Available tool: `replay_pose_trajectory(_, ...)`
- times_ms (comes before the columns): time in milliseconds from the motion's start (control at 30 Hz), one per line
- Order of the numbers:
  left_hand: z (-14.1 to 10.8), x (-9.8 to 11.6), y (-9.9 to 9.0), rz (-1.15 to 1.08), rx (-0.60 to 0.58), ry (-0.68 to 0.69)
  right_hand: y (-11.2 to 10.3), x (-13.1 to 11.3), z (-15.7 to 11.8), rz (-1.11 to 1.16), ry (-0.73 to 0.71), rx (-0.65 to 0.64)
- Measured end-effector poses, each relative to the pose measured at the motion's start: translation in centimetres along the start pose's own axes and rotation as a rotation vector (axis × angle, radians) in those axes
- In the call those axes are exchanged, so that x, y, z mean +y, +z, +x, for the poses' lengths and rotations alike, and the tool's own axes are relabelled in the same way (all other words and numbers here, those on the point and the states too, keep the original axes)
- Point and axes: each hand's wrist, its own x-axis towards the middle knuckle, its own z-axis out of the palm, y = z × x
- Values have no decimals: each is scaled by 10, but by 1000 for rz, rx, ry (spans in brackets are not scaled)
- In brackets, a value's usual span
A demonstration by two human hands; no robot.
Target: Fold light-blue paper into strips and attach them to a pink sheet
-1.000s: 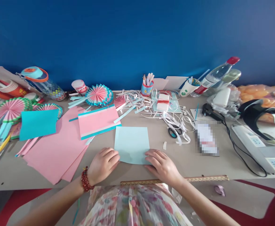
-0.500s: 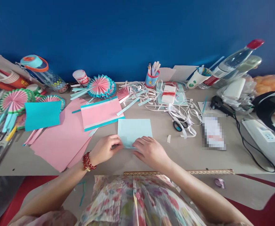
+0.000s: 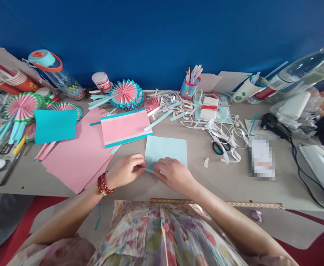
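Note:
A light blue sheet of paper (image 3: 169,147) lies on the table in front of me. My left hand (image 3: 127,170) pinches its lower left corner, thumb and fingers together. On the wrist is a red bead bracelet. My right hand (image 3: 175,174) has its fingers curled over the near edge of the same sheet, close to the left hand. The fingers cover part of that edge, so I cannot tell whether it is folded. Left of the sheet is a pink paper with blue bands (image 3: 125,127), and large pink sheets (image 3: 75,159) lie beyond my left wrist.
Pleated paper rosettes (image 3: 126,94) and a teal sheet (image 3: 55,126) lie to the left. White strips surround the scissors (image 3: 221,147) at right. A pen cup (image 3: 190,88) and a tilted bottle (image 3: 289,77) stand by the blue wall. A cable and power strip (image 3: 321,173) lie far right.
The view has swung slightly, shifting the table's things rightward. My right hand has slid a little left along the sheet's near edge, closer to my left hand, which stays at the corner.

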Motion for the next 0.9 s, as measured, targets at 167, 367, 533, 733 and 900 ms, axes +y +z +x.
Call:
replay_pose_trajectory(167, -10, -1, 7, 115, 105, 5, 10, -7, 10, -20, -3, -2)
replay_pose_trajectory(367, -43, 4, 31, 279, 368, 99, 11, -6, 13, -26, 21, -27)
replay_pose_trajectory(533, -64, 6, 61, 373, 306, 257, 6, -7, 17, 23, 50, -59)
replay_pose_trajectory(733, -68, 7, 71, 423, 358, 193, 4, -8, 18, 36, 58, -85)
replay_pose_trajectory(900, -62, 13, 73, 553, 318, 75, 7, -7, 18, 35, 51, -67)
